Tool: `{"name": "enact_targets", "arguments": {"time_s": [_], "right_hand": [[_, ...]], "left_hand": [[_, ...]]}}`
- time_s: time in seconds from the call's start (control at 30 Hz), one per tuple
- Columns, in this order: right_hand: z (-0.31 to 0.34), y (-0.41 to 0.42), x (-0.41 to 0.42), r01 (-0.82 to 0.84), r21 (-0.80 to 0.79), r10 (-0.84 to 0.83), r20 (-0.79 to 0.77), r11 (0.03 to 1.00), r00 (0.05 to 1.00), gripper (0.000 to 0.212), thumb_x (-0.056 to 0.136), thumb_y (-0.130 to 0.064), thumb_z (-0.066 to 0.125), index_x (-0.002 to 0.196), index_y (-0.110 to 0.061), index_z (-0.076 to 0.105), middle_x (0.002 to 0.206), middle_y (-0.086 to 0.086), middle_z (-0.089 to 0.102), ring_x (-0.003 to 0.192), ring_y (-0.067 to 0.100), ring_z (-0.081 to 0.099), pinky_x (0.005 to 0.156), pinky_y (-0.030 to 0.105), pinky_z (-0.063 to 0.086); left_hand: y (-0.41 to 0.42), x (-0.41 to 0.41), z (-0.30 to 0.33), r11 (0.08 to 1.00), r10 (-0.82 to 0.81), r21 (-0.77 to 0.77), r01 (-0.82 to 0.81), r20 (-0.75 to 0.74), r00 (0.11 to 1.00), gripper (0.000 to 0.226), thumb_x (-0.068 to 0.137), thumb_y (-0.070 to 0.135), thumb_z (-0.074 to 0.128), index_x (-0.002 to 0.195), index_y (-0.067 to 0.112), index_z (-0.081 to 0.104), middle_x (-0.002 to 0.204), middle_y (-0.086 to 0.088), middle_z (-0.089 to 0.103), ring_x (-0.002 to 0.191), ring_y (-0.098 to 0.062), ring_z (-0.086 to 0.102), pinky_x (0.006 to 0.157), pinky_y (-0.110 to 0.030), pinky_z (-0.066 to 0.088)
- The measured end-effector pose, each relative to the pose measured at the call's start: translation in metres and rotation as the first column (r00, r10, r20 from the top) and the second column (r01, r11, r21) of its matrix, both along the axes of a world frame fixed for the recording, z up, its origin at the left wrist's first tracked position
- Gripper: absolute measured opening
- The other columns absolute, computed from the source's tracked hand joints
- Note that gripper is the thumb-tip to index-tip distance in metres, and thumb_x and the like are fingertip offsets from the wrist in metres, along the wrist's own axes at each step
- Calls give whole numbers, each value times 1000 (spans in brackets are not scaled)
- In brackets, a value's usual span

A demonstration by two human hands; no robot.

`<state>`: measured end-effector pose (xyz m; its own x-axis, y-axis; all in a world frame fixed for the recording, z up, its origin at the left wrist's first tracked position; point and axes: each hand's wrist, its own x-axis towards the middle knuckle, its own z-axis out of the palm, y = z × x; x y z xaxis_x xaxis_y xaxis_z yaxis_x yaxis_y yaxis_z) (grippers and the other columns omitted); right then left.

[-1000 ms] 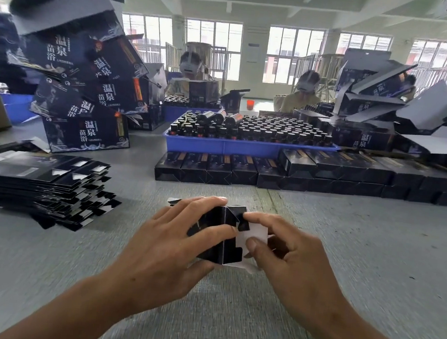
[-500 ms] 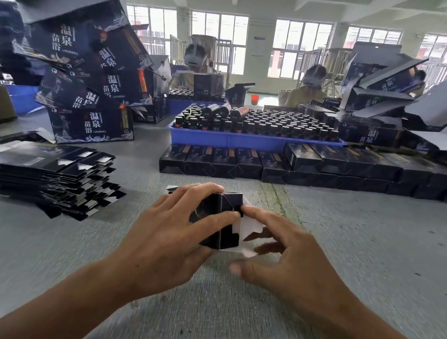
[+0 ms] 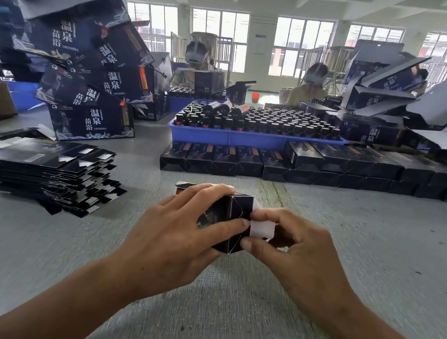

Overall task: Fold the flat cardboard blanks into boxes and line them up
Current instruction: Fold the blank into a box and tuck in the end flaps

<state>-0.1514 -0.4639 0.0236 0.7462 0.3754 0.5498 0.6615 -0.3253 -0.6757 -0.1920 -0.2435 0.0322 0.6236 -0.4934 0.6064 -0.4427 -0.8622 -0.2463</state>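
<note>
Left hand [image 3: 172, 235] grip: fingers curled over the top of a small black box [image 3: 225, 221], thumb pressed along its near side, clamping it. Right hand [image 3: 298, 258] grip: thumb and index pinching the white end flap [image 3: 261, 229] at the box's right end; other fingers curled underneath, can't tell what they touch. Box is partly formed, held low over the grey counter [image 3: 371, 265], centre of view, just ahead of the body. Its far left end shows a bit of open flap past the left fingers.

Left of the hands, near: stack of flat blanks [image 3: 50, 174], black with white flap undersides, edges fanned and uneven, lying on the counter.

Straight ahead, well apart from the hands: row of folded boxes [image 3: 212, 160] lined up side by side, touching; the row runs on to the right, where it's two layers high. Just behind it a blue tray [image 3: 247, 138] packed with dark bottles [image 3: 262, 122], a few lying on top of the others.

Far left: tilted pile of large dark printed cartons [image 3: 93, 96], leaning on one another. Far right: more open cartons [image 3: 381, 102] with flaps up. Two people [image 3: 197, 65] wearing headsets sit at the far side of the counter, behind the tray. Windows along the back wall.
</note>
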Motion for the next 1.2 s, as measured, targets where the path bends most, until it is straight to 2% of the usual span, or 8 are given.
{"name": "enact_targets", "arguments": {"time_s": [0.1,0.2,0.3,0.37,0.5,0.63,0.87,1.2], "right_hand": [[0,0,-1,-14,6,14,-16,1000,1000,48,79,-32,81,112,-57,56,105,-29,66,91,-2,68,77,13,55],[-1,-1,1,-56,50,59,-75,997,995,62,86,-13,76,123,-57,53,113,-32,65,97,1,70,76,15,57],[0,-1,2,-78,107,93,-144,991,985,64,92,1,64,117,-56,57,110,-32,68,92,5,72,71,18,59],[2,-1,2,-95,147,119,-164,984,979,53,95,-3,62,113,-52,61,106,-30,71,93,1,71,72,12,55],[4,1,1,-86,181,119,-178,980,977,25,90,-28,69,107,-46,66,103,-24,73,92,2,71,74,14,56],[4,2,0,-43,176,77,-194,983,978,30,74,-52,67,104,-47,66,102,-25,71,90,1,71,72,15,56],[6,2,-1,-34,216,92,-265,976,960,29,72,-50,68,99,-40,70,93,-23,74,85,0,71,69,13,55],[6,3,-2,7,257,63,-261,966,963,11,80,-27,79,89,-31,76,82,-14,76,74,3,70,67,11,51]], "left_hand": [[0,-1,1,1000,3,-4,-3,2,1000,45,91,39,60,134,27,55,141,-17,52,124,-32,55,83,-44,58],[2,-1,2,999,33,-21,-33,-2,999,51,84,37,66,133,25,60,142,-17,50,122,-32,55,80,-43,59],[4,-1,3,998,48,-28,-48,-3,999,53,81,36,68,132,26,58,142,-16,49,121,-30,55,77,-39,57],[4,-1,1,998,40,-40,-40,-2,999,54,80,35,69,132,26,58,143,-15,49,121,-29,54,79,-37,54],[0,-2,-1,993,7,-120,-8,-7,1000,58,82,37,66,137,27,52,144,-9,49,123,-25,53,85,-33,50],[-7,-4,0,979,-30,-202,26,-15,999,74,84,46,61,148,19,38,145,-2,49,127,-19,52,95,-31,50],[-15,-5,0,970,-44,-240,42,-5,999,76,83,46,61,148,14,38,143,-1,51,126,-17,52,99,-31,49],[-18,-6,-1,969,-46,-243,38,-27,999,78,83,47,60,150,15,35,146,0,51,132,-15,48,101,-37,51]]}}
